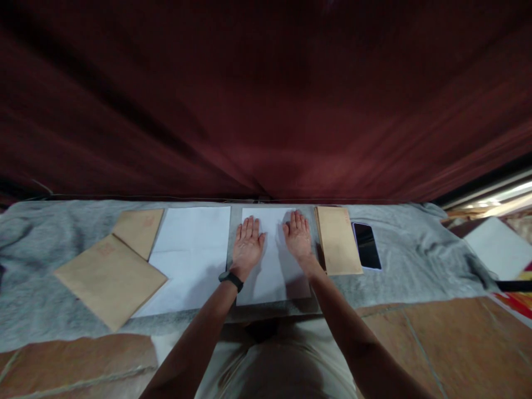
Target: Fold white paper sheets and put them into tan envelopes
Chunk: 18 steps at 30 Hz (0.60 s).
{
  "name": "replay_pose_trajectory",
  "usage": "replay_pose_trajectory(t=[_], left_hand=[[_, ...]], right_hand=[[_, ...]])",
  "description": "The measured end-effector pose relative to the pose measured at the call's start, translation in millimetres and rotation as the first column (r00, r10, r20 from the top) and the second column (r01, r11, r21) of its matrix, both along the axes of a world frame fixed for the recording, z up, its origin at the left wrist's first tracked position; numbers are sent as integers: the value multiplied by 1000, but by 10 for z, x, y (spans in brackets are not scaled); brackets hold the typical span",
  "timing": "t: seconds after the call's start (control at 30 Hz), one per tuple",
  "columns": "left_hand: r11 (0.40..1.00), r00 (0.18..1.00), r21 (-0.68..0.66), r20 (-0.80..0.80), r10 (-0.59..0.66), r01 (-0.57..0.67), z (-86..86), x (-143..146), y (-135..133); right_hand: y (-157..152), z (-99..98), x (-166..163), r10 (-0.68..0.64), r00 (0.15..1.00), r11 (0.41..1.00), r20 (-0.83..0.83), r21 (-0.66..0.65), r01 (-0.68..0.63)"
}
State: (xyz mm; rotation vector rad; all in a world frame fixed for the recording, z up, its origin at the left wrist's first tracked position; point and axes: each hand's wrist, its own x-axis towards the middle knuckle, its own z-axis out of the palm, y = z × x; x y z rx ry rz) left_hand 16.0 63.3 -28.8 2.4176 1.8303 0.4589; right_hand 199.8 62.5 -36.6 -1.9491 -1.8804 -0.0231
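With both hands laid palm down on a white sheet [272, 260], neither grip is closed on anything: left hand [247, 243] and right hand [297, 237] are flat, fingers straight and together, thumbs turned inward. Sheet lies directly beneath the grip, on the grey cloth [415, 244] covering the worktop. Its long axis runs away from the body, roughly parallel to the fingers. Left hand rests along the left margin, right hand along the right, middle strip bare between them. Both touch the sheet, so neither is nearer. Key relation, in my judgement: one hand per long edge, pressure probably shared. Dark watch [231, 279] on left wrist.

Just beside, to the left: larger sheet [191, 238], also white, faint crosswise crease, apart from the first. Lower left, a tilted brown envelope [112, 277] overlaps that sheet's near corner and part of a second envelope [139, 227] behind it; faint red marks on both.

Right of the right hand: stack of brown envelopes [341, 241], long axis also pointing away. Contents of all envelopes: cannot tell. Next to the stack, dark-screened phone [367, 246]. Beyond the worktop, dark red curtain [266, 111]; below, tiled floor [415, 338].
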Motion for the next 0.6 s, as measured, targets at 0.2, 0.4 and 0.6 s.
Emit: replay_pose_trajectory(t=[0.2, 0.4, 0.6], left_hand=[[1000, 1000, 26, -25, -3, 4, -12, -13, -3], [998, 999, 55, -42, -32, 34, -33, -60, 8], [995, 999, 86, -21, -41, 43, 34, -27, -77]], right_hand=[[-589, 22, -376, 201, 979, 978, 17, -53, -200], [-870, -18, -306, 113, 993, 992, 42, -51, -111], [-969, -39, -167, 72, 995, 996, 68, -55, -68]])
